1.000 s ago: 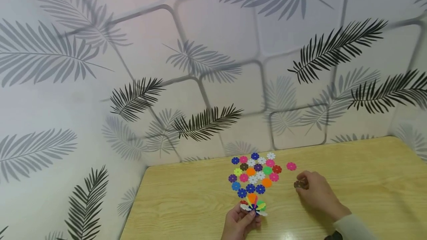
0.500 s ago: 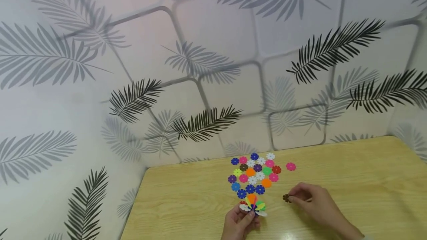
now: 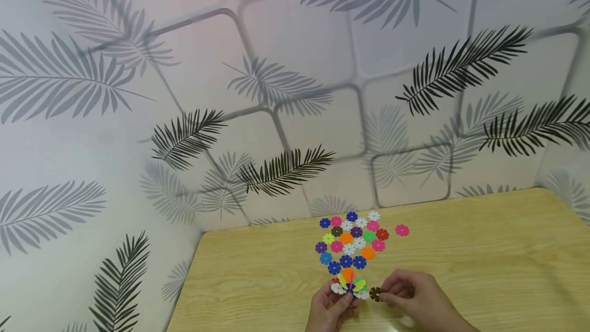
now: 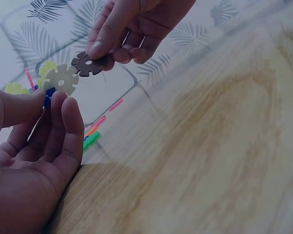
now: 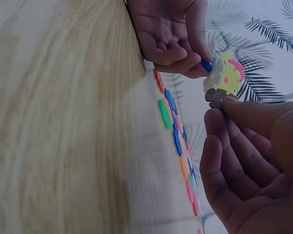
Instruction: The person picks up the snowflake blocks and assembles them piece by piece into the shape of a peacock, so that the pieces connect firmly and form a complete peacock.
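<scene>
Left grip (image 3: 331,309) pinches blue disc (image 4: 50,91) of disc cluster (image 3: 351,281) above surface (image 3: 258,281). Right grip (image 3: 421,296) pinches brown disc (image 3: 375,294) beside cluster's white disc (image 4: 57,76); contact unclear. Risk: off-line push could twist cluster or dislodge brown disc.

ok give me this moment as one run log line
left hand: pinches disc cluster; right hand: pinches brown disc beside cluster; loose discs: on table

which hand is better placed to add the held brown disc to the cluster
Right, probably: the right hand pinches the brown disc close beside the cluster, while the left hand is occupied, gripping that cluster by a blue piece.
</scene>
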Tool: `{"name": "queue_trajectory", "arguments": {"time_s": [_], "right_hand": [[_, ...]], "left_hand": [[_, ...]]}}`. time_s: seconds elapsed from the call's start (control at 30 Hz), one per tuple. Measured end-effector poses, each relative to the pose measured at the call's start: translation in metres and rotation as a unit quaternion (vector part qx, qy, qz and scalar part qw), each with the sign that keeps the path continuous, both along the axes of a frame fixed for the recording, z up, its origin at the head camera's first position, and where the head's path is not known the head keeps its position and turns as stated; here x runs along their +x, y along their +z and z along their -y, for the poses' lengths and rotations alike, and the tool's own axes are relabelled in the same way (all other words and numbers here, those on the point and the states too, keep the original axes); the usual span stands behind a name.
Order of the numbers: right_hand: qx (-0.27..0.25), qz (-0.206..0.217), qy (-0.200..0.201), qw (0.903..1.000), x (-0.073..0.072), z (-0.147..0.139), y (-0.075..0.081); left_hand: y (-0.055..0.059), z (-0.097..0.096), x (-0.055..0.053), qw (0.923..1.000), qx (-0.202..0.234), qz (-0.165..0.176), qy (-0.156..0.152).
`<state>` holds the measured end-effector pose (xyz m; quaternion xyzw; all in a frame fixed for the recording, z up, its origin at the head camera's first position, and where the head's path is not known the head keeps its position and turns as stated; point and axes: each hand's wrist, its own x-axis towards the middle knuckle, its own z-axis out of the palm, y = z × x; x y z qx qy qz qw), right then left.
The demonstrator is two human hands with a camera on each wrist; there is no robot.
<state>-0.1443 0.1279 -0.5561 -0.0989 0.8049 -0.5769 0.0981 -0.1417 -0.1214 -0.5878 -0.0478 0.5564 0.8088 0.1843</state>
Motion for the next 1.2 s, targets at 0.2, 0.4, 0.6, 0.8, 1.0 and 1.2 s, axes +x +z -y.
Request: {"name": "queue_trajectory", "arguments": {"time_s": [0.2, 0.4, 0.6, 0.8, 1.0, 1.2], "right_hand": [[-0.003, 0.017, -0.005, 0.9998, 0.0, 0.005, -0.002], [-0.001, 0.001, -0.016, 0.9999, 0.001, 0.009, -0.002], [-0.005, -0.011, -0.015, 0.9998, 0.002, 0.01, 0.002], [-0.013, -0.007, -0.003, 0.9999, 0.0, 0.008, 0.003], [-0.033, -0.004, -0.004, 0.9995, 0.001, 0.009, -0.002], [-0.059, 0.001, -0.021, 0.9981, 0.003, 0.012, -0.011]], "left_hand": [[-0.001, 0.0, 0.001, 1.0, 0.003, -0.005, -0.006], [-0.001, 0.002, 0.001, 0.9999, -0.006, -0.005, -0.015], [-0.004, 0.003, 0.0, 0.9995, -0.011, -0.022, -0.02], [-0.005, 0.004, -0.001, 0.999, -0.002, -0.032, -0.03], [-0.007, 0.005, -0.001, 0.9985, 0.001, -0.042, -0.036], [-0.008, 0.004, -0.001, 0.998, -0.005, -0.05, -0.039]]}}
